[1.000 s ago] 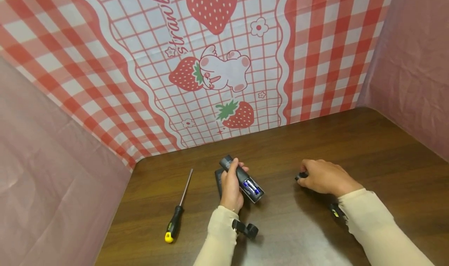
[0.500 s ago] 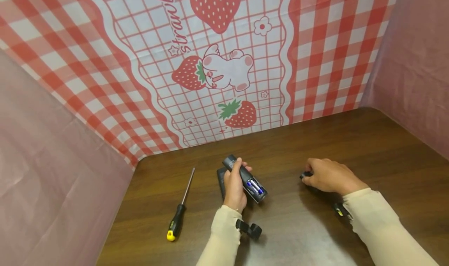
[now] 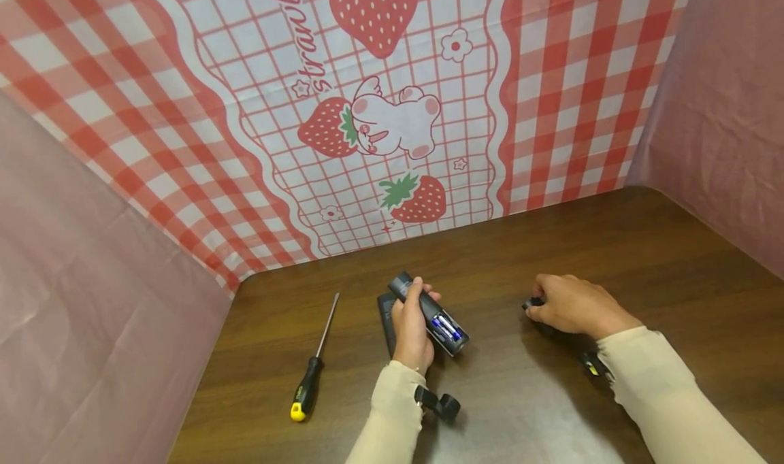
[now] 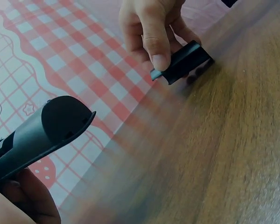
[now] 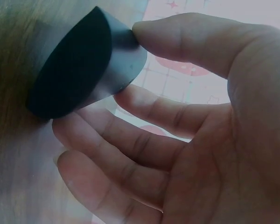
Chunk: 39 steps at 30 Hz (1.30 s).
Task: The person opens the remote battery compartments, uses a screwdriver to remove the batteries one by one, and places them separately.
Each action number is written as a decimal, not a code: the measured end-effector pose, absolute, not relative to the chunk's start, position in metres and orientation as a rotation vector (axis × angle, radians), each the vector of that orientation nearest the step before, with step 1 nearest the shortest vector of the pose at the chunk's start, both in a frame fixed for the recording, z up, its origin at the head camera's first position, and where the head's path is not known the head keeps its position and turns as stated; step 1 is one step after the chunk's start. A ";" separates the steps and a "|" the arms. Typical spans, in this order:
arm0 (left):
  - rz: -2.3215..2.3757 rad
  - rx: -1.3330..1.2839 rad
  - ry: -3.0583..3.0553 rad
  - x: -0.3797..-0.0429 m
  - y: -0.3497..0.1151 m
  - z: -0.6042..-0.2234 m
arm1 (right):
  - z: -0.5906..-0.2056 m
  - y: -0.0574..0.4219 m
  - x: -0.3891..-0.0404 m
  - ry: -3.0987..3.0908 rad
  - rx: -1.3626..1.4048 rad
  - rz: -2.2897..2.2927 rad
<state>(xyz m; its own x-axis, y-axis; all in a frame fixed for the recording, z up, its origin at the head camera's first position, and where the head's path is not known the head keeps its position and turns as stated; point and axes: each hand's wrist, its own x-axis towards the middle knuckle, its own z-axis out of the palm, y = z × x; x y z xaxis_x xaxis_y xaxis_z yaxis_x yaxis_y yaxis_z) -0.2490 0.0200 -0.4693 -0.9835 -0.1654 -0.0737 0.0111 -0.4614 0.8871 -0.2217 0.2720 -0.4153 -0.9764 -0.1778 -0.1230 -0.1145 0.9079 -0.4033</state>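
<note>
My left hand [image 3: 412,328] grips a black remote control [image 3: 431,311], its back turned up. The battery compartment at the near end is uncovered, and blue-and-white batteries [image 3: 446,328] lie inside. In the left wrist view the remote control [image 4: 32,135] shows its rounded end. To the right, my right hand [image 3: 576,305] pinches a small curved black battery cover [image 3: 531,304] between thumb and fingertips, apart from the remote. The right wrist view shows this cover [image 5: 84,65] close up, tilted, with its lower edge at or just above the table; contact is unclear.
A screwdriver [image 3: 312,369] with a black-and-yellow handle lies left of my left hand. Partly hidden beneath that hand is a flat dark object [image 3: 386,318] on the wooden table [image 3: 502,409]. A strawberry-print cloth [image 3: 398,130] hangs behind, with pink cloth at both sides.
The head view shifts a little. The remote control and my left hand move very slightly to the right, and both hands keep their holds.
</note>
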 end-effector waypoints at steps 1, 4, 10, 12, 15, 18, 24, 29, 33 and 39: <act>-2.593 0.230 -1.564 -0.249 0.020 -0.469 | -0.415 0.272 -0.222 2.914 -0.224 -0.601; -2.593 0.233 -1.555 -0.249 0.021 -0.469 | -0.416 0.272 -0.222 2.917 -0.221 -0.597; -2.590 0.236 -1.541 -0.248 0.022 -0.470 | -0.417 0.274 -0.222 2.926 -0.212 -0.581; -2.591 0.243 -1.536 -0.248 0.022 -0.470 | -0.417 0.274 -0.222 2.926 -0.213 -0.578; -2.594 0.246 -1.534 -0.248 0.023 -0.470 | -0.416 0.275 -0.222 2.931 -0.218 -0.575; -2.594 0.240 -1.539 -0.247 0.024 -0.471 | -0.415 0.275 -0.221 2.932 -0.219 -0.572; -2.607 0.238 -1.543 -0.246 0.025 -0.471 | -0.415 0.277 -0.222 2.922 -0.208 -0.565; -2.598 0.231 -1.556 -0.245 0.025 -0.471 | -0.413 0.278 -0.222 2.905 -0.192 -0.587; -2.595 0.237 -1.570 -0.245 0.025 -0.472 | -0.413 0.279 -0.222 2.900 -0.176 -0.597; -2.605 0.240 -1.588 -0.245 0.025 -0.473 | -0.412 0.278 -0.222 2.902 -0.160 -0.610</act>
<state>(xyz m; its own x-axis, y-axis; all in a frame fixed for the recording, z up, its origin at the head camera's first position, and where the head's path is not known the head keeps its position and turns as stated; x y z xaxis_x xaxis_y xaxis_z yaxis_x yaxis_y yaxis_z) -0.2449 0.0251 -0.4730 -0.9844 -0.1502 -0.0912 -0.0122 -0.4591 0.8883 -0.2224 0.2779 -0.4124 -0.9795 -0.1398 -0.1451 -0.0695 0.9103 -0.4080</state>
